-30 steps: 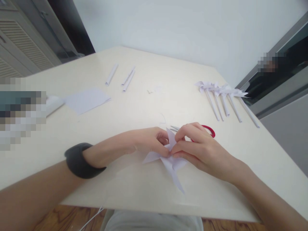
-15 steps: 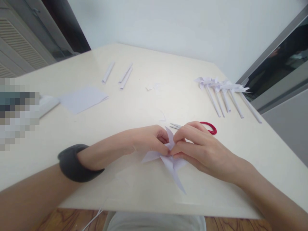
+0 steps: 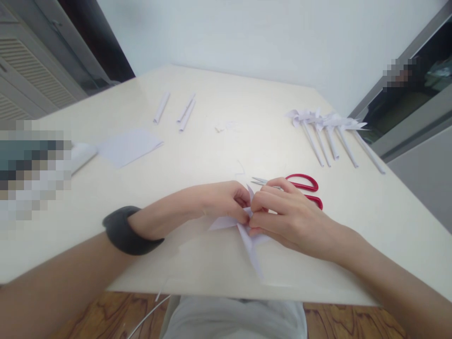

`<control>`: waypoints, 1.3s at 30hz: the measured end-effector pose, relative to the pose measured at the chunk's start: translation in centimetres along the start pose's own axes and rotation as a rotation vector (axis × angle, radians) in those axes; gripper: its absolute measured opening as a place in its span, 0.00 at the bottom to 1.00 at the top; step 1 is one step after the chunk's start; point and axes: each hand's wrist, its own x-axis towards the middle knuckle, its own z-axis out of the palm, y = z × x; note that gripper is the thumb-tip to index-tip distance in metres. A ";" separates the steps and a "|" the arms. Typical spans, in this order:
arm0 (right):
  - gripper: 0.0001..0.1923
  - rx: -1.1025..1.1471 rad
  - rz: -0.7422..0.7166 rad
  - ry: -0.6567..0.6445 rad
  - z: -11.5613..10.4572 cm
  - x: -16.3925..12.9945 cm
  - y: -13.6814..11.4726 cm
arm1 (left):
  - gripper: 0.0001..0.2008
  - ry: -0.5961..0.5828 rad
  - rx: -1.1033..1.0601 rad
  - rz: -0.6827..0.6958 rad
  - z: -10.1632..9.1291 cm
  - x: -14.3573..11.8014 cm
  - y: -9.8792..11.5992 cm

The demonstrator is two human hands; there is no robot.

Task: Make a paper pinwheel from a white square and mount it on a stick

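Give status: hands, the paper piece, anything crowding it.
Left hand and right hand both pinching the folded paper pinwheel at its centre, on the table. Red scissors lie just behind the right hand, apart from the paper.

Pale table (image 3: 219, 155), white wall (image 3: 247, 37), louvred cabinet (image 3: 31, 70), wooden floor (image 3: 106, 320)

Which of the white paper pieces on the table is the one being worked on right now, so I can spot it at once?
Start at the near edge of the cream table, where the left hand and right hand meet. Pinched between their fingertips is the paper pinwheel, just in front of the red scissors. Unlike the finished pinwheels at far right, it has no rolled stick.
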 end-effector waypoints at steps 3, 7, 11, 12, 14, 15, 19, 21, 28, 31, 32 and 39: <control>0.08 0.012 -0.001 0.018 0.0 -0.1 -0.2 | 0.02 0.009 -0.012 -0.021 0.0 -0.1 0.2; 0.08 0.043 0.058 0.019 -0.2 0.0 -0.4 | 0.02 0.016 0.003 -0.079 0.0 -0.3 0.5; 0.09 0.158 0.168 -0.012 -1.0 0.1 -0.4 | 0.05 0.077 0.089 -0.113 -0.1 -0.5 0.6; 0.09 0.182 0.184 -0.011 -1.2 0.1 -0.4 | 0.05 0.080 0.097 -0.120 -0.1 -0.5 0.7; 0.08 0.213 0.212 -0.003 -1.5 0.0 -0.3 | 0.06 0.062 0.086 -0.124 -0.1 -0.5 0.7; 0.07 0.222 0.221 -0.002 -1.5 0.0 -0.3 | 0.06 0.054 0.075 -0.123 -0.1 -0.5 0.7; 0.07 0.234 0.223 -0.037 -1.5 -0.1 -0.3 | 0.06 0.048 0.055 -0.125 -0.1 -0.4 0.8; 0.08 0.219 0.220 -0.049 -1.4 0.0 -0.3 | 0.05 0.055 0.053 -0.122 0.0 -0.4 0.8; 0.09 0.129 0.177 -0.065 -0.8 0.2 -0.2 | 0.06 0.072 0.078 -0.089 -0.2 -0.4 0.1; 0.09 0.128 0.180 -0.048 -0.8 0.2 -0.1 | 0.07 0.059 0.071 -0.082 -0.2 -0.5 0.1; 0.09 0.131 0.187 -0.043 -0.9 0.1 -0.1 | 0.06 0.057 0.069 -0.079 -0.2 -0.6 0.2; 0.05 0.159 0.306 0.035 -1.9 -0.2 0.1 | 0.05 0.152 0.052 -0.017 -0.2 -0.7 1.0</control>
